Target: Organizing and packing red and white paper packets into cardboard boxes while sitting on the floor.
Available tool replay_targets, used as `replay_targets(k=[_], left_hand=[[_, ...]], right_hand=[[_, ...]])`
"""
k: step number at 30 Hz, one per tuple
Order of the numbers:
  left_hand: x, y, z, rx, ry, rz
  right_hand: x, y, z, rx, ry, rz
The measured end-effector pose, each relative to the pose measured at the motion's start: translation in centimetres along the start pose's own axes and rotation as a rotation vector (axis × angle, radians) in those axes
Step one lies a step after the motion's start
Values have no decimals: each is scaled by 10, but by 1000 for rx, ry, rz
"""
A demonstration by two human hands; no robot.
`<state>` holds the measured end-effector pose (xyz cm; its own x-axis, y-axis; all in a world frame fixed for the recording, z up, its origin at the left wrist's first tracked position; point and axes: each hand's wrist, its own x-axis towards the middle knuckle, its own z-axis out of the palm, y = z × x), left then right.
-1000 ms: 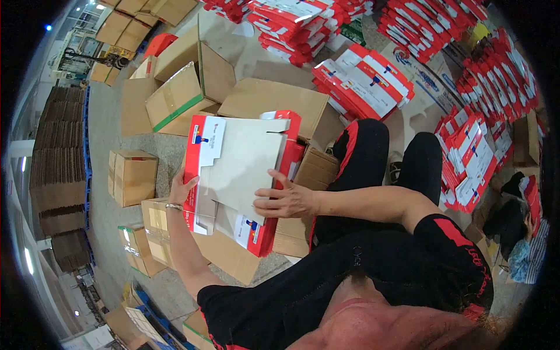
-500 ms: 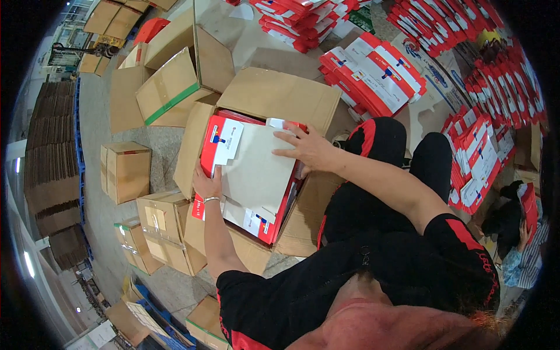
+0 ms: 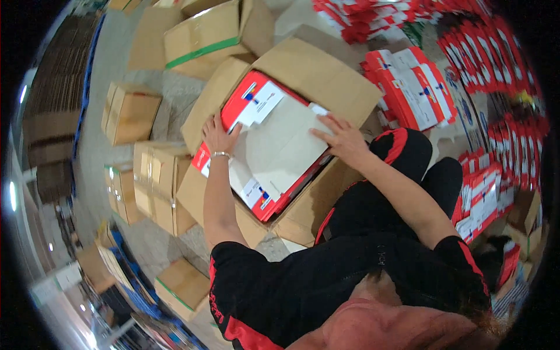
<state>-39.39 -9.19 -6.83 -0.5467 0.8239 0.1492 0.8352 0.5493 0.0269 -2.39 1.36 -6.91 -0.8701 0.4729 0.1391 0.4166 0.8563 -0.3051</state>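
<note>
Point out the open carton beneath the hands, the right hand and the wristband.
Open carton [image 3: 318,79]: head view, on its far flap.
Right hand [image 3: 347,140]: head view, back of the hand.
Wristband [image 3: 220,154]: head view, middle of the band.

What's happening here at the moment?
A person is using both bare hands on a flat stack of red-and-white printed cardboard pieces in an open carton. The left hand is on the stack's left side, and the right hand has its fingers spread at the right edge. The carton's flaps stand open around it. Closed cartons stand to the left; more red-and-white pieces lie piled to the right.
</note>
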Motion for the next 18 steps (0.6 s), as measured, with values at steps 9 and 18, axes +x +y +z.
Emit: replay_targets(k=[9, 18], left_hand=[[-64, -57, -9, 33, 26, -232], [-60, -30, 17, 159, 149, -158]], right_hand=[[-1, -13, -32, 100, 67, -48], [5, -4, -6, 73, -96, -73]])
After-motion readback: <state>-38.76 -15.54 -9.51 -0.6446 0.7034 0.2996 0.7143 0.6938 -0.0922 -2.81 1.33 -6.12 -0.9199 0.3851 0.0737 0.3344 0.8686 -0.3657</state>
